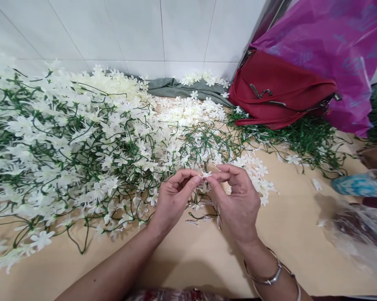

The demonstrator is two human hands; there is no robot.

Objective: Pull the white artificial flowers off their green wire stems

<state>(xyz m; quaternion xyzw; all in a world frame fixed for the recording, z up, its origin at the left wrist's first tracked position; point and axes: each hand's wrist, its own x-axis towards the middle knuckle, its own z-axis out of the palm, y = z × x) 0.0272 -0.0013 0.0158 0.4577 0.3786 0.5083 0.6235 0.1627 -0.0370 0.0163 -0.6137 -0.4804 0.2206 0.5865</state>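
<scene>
Between my two hands, over the middle of the table, is a small white artificial flower (206, 174). My left hand (178, 194) pinches it from the left with thumb and forefinger. From the right, the thumb and fingers of my right hand (237, 194) are closed on the same flower; its stem end is hidden by the fingertips. Loose white petals (191, 110) lie behind the hands. Green plastic stems (210, 140) are tangled just past my fingertips. To the left spreads a big heap of white flowers on green stems (91, 142).
A red handbag (279, 90) leans at the back right on a pile of green stems (314, 136), with a purple plastic bag (342, 54) behind it. A blue-and-white bottle-like item (360, 184) and a clear plastic bag (360, 234) lie at right. A tiled wall (188, 31) bounds the back.
</scene>
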